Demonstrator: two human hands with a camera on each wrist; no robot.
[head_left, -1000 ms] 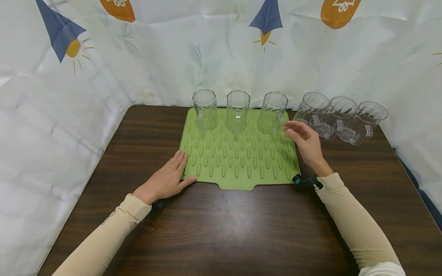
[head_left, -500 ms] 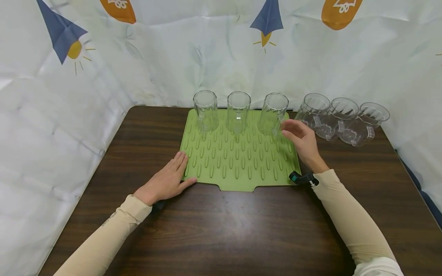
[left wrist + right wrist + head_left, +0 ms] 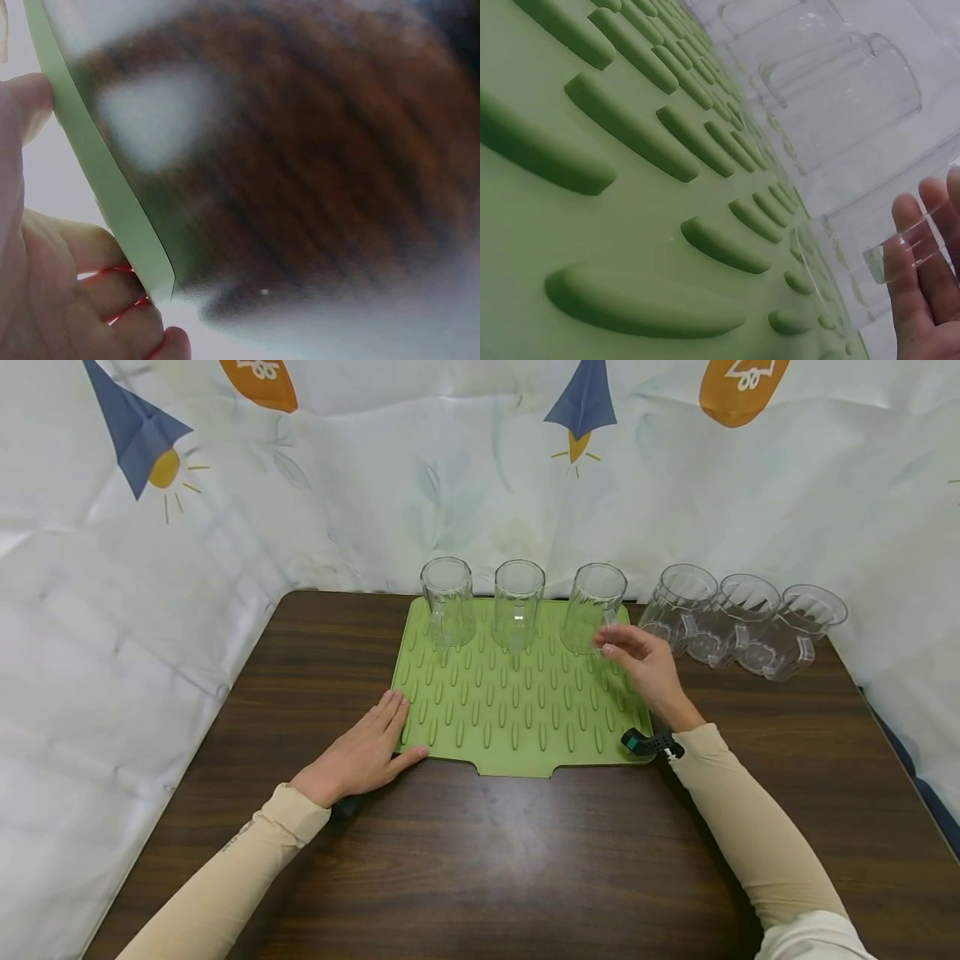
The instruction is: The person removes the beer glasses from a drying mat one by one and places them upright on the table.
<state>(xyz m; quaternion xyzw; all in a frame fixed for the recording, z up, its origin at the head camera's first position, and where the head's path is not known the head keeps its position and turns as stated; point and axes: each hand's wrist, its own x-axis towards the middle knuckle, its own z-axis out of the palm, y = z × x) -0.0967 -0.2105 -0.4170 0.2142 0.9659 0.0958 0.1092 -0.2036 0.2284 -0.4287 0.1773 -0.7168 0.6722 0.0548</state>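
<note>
Fingers [image 3: 909, 300] of the right hand [image 3: 651, 670] bend, slightly parted, at the handle [image 3: 874, 265] of the nearest glass mug [image 3: 585, 614], which stands just left of them on a green mat [image 3: 517, 758]; in the wrist view the handle overlaps them, but whether they pinch it or merely lie beside it cannot be told. Farther left of those fingertips, in the same row on the mat, stand a middle mug [image 3: 517, 602] and a left-end mug [image 3: 450, 602]. To the right of the same fingers, past the mat's edge, a group of three mugs [image 3: 742, 618] stands close together on the dark wooden table [image 3: 510, 860]. The left hand [image 3: 358, 753] lies flat, its fingers straight and the thumb spread away, resting on the mat's near left corner without gripping anything. Raised oval ridges cover the mat between the left fingers and the right ones. Behind the right fingers, a dark strap [image 3: 647, 744] sits at the wrist, and beyond all the fingertips hangs a pale printed cloth [image 3: 360, 468].
</note>
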